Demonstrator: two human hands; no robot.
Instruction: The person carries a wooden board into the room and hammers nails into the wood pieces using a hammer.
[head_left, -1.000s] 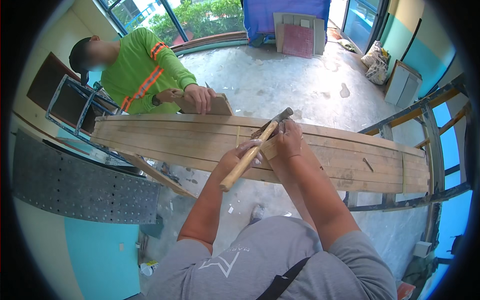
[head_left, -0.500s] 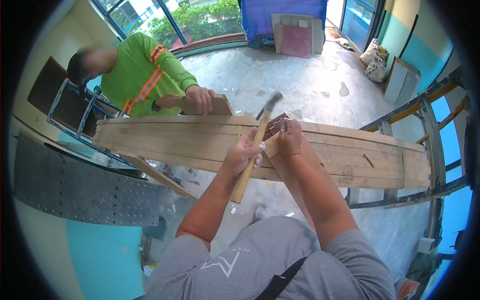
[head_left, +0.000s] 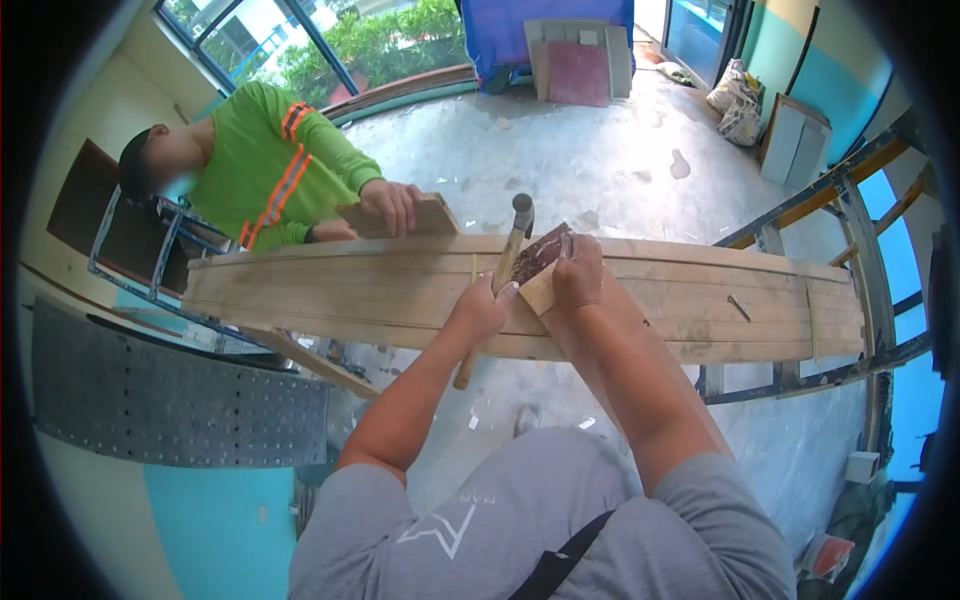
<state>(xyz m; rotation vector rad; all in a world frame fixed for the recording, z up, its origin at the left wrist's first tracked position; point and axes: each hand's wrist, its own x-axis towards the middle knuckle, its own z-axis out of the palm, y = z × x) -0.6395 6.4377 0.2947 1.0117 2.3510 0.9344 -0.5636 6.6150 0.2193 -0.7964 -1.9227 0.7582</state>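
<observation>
My left hand (head_left: 482,312) is wrapped round the wooden handle of a claw hammer (head_left: 516,240), whose head points up and away from me. Beside it, my right hand (head_left: 578,275) is closed at the far end of a wooden board (head_left: 655,335) that slants beneath my right forearm. A dark red-brown, speckled piece (head_left: 541,254) lies at that end, against my fingers. Whatever the right fingertips pinch is too small to make out. Under both hands runs a bench of long wooden planks (head_left: 400,285).
Across the planks, a person in a green shirt (head_left: 280,170) holds a short board (head_left: 436,216). A loose nail-like piece (head_left: 739,308) rests on the planks at right. A ladder-like frame (head_left: 865,250) stands at the right end, and a dark perforated panel (head_left: 180,385) at left.
The hammer has swung: its head has moved left and its handle's butt has gone lower, closer to the planks. My right hand stays at the board's end. The other person's head has shifted slightly.
</observation>
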